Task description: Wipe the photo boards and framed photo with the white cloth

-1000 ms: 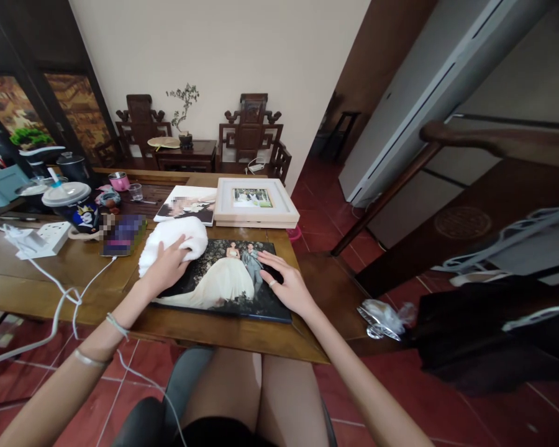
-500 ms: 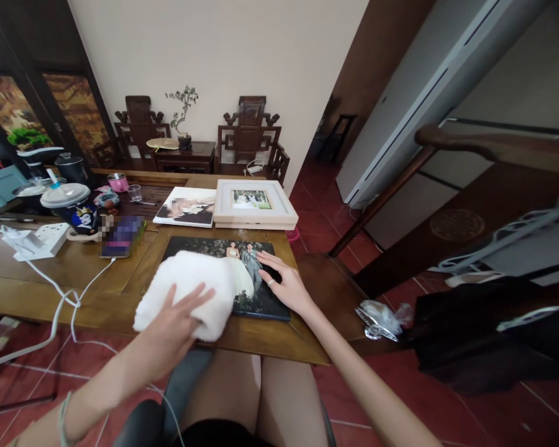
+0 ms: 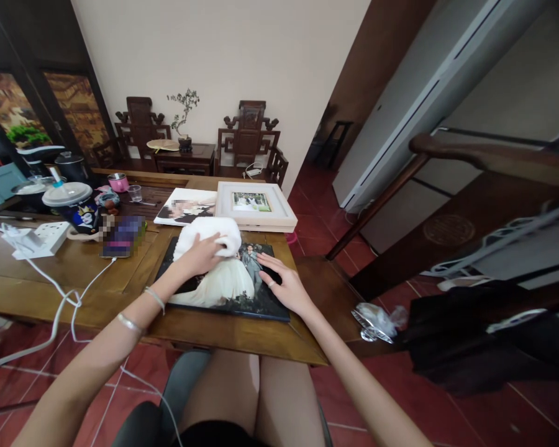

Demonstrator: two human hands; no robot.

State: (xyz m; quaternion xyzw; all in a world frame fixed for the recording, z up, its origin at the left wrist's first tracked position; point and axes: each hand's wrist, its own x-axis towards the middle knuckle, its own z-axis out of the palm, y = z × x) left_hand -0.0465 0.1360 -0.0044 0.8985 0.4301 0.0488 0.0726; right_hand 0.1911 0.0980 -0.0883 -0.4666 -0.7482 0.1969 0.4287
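Far to the left of the left hand, a white power strip [image 3: 51,238] sits on the wooden table [image 3: 242,337], with a lidded cup [image 3: 69,197] just behind it. Nearer that hand, but apart from it, lies a phone [image 3: 121,237] with a cable at its near end. The left hand [image 3: 204,253] has its fingers curled into a thick white cloth [image 3: 208,231], which it holds against the upper left part of a dark photo panel [image 3: 228,285]. That cloth looks light, soft and easily bunched, best gripped by a fold in its middle. The panel lies flat beneath and between the two hands, close to the table's near edge. It is probably stiff and fairly light, with a smooth face that could slip or scratch; its side edges seem the safest hold. Beyond the left hand lies an unframed print [image 3: 182,205], and right of it, beyond both hands, a pale framed picture [image 3: 281,203]. The right hand [image 3: 286,282] is well apart from the left, fingers extended and resting on the panel's right side, clasping nothing. Farther right of it sits a crumpled plastic bundle [image 3: 377,320].
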